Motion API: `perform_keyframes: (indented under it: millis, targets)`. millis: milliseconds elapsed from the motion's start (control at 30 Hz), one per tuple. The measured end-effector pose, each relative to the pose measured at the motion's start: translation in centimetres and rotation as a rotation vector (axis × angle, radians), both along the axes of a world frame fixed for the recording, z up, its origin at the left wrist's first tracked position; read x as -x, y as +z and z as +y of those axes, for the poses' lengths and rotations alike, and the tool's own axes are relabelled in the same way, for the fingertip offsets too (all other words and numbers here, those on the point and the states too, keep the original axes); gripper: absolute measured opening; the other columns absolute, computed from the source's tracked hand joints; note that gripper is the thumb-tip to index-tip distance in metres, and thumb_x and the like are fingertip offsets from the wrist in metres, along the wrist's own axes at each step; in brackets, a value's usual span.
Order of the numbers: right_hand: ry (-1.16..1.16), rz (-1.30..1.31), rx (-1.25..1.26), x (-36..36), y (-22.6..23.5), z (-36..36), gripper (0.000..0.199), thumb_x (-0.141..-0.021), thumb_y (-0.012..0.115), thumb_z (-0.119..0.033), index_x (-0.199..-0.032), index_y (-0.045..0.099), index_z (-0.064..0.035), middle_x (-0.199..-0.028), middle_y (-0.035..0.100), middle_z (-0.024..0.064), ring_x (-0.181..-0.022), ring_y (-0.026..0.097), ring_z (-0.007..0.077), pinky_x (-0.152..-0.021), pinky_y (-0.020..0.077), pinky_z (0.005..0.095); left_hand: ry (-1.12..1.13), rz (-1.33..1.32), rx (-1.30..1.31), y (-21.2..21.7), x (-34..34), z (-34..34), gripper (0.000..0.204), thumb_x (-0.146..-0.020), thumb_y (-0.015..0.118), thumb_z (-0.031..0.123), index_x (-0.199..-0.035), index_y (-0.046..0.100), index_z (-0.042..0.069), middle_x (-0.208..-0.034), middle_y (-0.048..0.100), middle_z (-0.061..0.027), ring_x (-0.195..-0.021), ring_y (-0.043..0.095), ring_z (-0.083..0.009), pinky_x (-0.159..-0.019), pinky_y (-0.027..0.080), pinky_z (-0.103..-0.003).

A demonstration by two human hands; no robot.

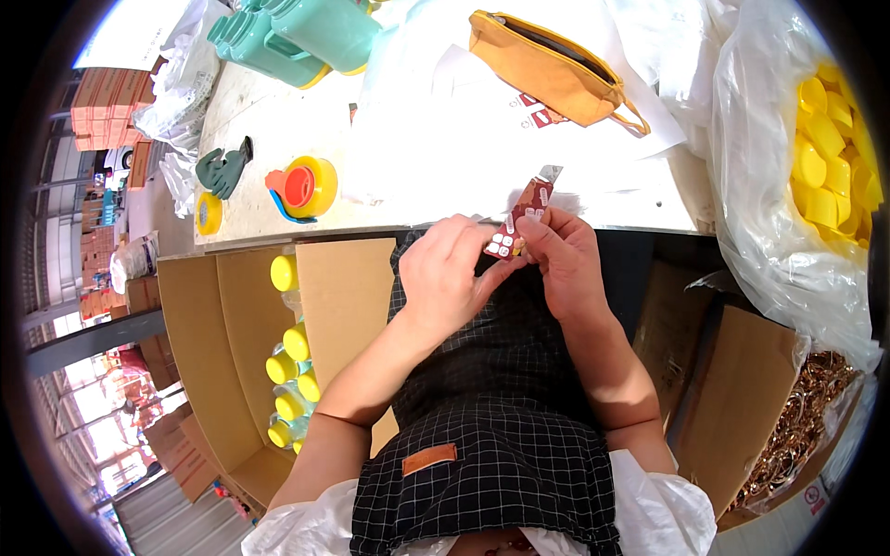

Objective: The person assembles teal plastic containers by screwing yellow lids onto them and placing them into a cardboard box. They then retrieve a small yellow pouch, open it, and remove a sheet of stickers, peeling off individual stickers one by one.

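Between my two hands is a slim dark red printed packet (533, 199) with white patches and a silvery tip, tilted up to the right above the table's front edge. My left hand (445, 273) is closed on its lower end, fingers curled. My right hand (564, 246) pinches its right side with thumb and fingers. Whatever lies behind the fingers is hidden. Beyond the packet, a mustard yellow zip pouch (547, 69) lies open on the white-covered table (417, 176), partly over a sheet with red printed pieces (540, 113).
Teal jugs (320, 37) stand at the far left, near a dark green glove (222, 171) and a yellow-and-red lid (313, 188). Below left, a carton (227, 324) holds yellow-capped bottles (295, 343). A plastic bag of yellow caps (820, 139) and a box of coppery parts (802, 408) are right.
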State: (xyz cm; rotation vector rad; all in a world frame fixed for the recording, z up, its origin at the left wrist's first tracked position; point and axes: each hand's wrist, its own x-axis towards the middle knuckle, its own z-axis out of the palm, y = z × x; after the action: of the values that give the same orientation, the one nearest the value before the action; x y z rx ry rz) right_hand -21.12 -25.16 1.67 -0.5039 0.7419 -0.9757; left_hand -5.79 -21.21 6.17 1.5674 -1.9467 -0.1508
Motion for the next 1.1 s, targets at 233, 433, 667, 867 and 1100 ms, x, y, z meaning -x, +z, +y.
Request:
perform_keyframes:
  millis: [233, 433, 667, 867, 1100]
  targets:
    - [-0.002, -0.014, -0.011, 0.1, 0.4, 0.0, 0.022, -0.091, 0.071, -0.016, -0.072, 0.063, -0.0088, -0.071, 0.061, -0.0030, -0.063, 0.046, 0.0036, -0.061, 0.0363, 0.0208, -0.233, -0.147, 0.293, -0.1, -1.0, -0.6, 0.037, -0.064, 0.087, 0.010, -0.097, 0.072, 0.007, -0.090, 0.065, -0.0030, -0.077, 0.062, -0.0218, -0.062, 0.050, -0.032]
    - [0.031, -0.078, -0.072, 0.1, 0.2, 0.5, 0.022, -0.092, 0.069, -0.016, -0.073, 0.062, -0.0089, -0.067, 0.057, -0.0045, -0.061, 0.043, 0.0041, -0.060, 0.0359, 0.0210, -0.314, -0.228, 0.457, -0.7, -0.4, -0.5, 0.030, -0.066, 0.082, 0.007, -0.094, 0.073, 0.008, -0.089, 0.066, -0.0018, -0.074, 0.061, -0.0195, -0.057, 0.049, -0.031]
    - [0.078, -0.118, -0.156, 0.5, -0.1, 1.0, 0.024, -0.095, 0.069, -0.020, -0.075, 0.062, -0.0089, -0.065, 0.050, -0.0056, -0.058, 0.038, 0.0042, -0.058, 0.0336, 0.0216, -0.270, -0.064, 0.321, -0.4, -0.7, -0.7, 0.022, -0.065, 0.081, 0.002, -0.085, 0.071, 0.005, -0.080, 0.065, -0.0042, -0.068, 0.063, -0.0185, -0.057, 0.049, -0.030]
    - [-0.010, -0.123, -0.080, -0.1, -0.1, 2.2, 0.022, -0.094, 0.073, -0.024, -0.083, 0.067, -0.0059, -0.069, 0.055, -0.0041, -0.061, 0.043, 0.0047, -0.059, 0.0370, 0.0222, 0.168, 1.066, -0.224, -1.0, 0.3, 0.3, 0.005, -0.091, 0.071, 0.002, -0.091, 0.066, 0.001, -0.078, 0.067, -0.0044, -0.065, 0.061, -0.0100, -0.061, 0.050, -0.024]
    - [-0.172, -0.047, 0.015, -0.7, -0.2, 2.6, 0.015, -0.094, 0.073, -0.016, -0.092, 0.071, -0.0020, -0.078, 0.067, 0.0009, -0.066, 0.054, 0.0057, -0.062, 0.0426, 0.0223, 0.179, 1.344, -0.419, -1.3, 1.0, 1.3, 0.021, -0.102, 0.061, 0.016, -0.091, 0.066, 0.000, -0.079, 0.069, -0.0059, -0.065, 0.062, -0.0099, -0.062, 0.051, -0.023]
